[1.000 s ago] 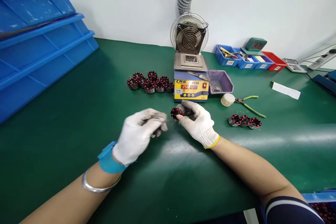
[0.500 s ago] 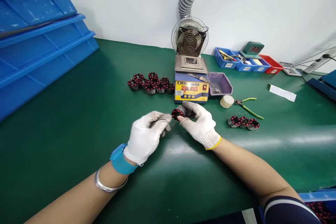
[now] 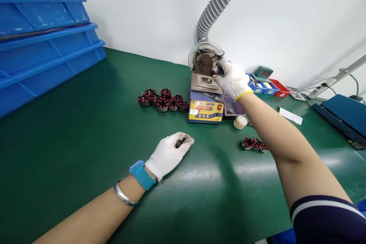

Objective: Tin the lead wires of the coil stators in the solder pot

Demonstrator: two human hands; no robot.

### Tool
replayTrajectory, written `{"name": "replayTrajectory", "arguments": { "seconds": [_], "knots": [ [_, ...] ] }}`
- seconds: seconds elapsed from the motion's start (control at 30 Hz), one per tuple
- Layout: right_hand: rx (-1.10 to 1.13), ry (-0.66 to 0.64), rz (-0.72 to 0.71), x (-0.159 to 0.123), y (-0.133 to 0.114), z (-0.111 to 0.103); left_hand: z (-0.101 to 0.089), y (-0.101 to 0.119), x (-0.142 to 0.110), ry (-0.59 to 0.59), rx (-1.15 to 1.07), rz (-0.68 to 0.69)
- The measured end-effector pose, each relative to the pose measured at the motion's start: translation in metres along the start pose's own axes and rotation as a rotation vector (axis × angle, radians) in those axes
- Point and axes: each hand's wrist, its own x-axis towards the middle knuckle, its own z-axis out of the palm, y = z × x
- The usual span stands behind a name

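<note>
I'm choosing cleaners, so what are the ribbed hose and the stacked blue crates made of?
The hose looks like matte grey flexible plastic, judging by its even ribs, though coated fabric is possible. The crates seem moulded plastic, slightly glossy, with ribbed walls and pale scuffs.

Left hand (image 3: 170, 156): one glove, white, smooth-looking, grey and smudged at the fingers; loose thread ends at the cuff.

Wristband (image 3: 144, 177), directly behind the left hand: teal, wide and flat, with a brighter blue raised piece (image 3: 136, 167) on its upper side.

Bangle (image 3: 124, 194), farther up the arm from the left hand than the wristband: silver-coloured, shiny, smooth, rounded.

Right hand (image 3: 233, 80): one glove, white, knitted, grey-stained at the fingers; ribbed cuff (image 3: 240, 88) at the wrist, edged with a narrow yellow band (image 3: 243, 95).

Sleeve (image 3: 326, 221), at the far end of the arm from the right hand: short, dark navy; one white stripe (image 3: 320, 204) near the hem, bordered by a thin navy edge.
</note>
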Motion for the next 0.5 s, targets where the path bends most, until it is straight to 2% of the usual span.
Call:
{"name": "replayTrajectory", "arguments": {
  "seconds": [0.07,0.17,0.33,0.5],
  "knots": [
    [-0.146,-0.050,-0.035,0.023,0.002,0.004,-0.002,0.001,0.000,-0.014,0.013,-0.003],
    [-0.267,-0.128,-0.078,0.041,0.000,0.014,-0.004,0.004,0.000,-0.030,0.047,-0.004],
    [-0.326,-0.208,-0.110,0.047,-0.007,0.026,-0.004,0.010,0.000,-0.053,0.072,-0.017],
    [-0.378,-0.226,-0.113,0.044,-0.011,0.030,-0.004,0.011,0.000,-0.058,0.092,-0.030]
  ]
}}
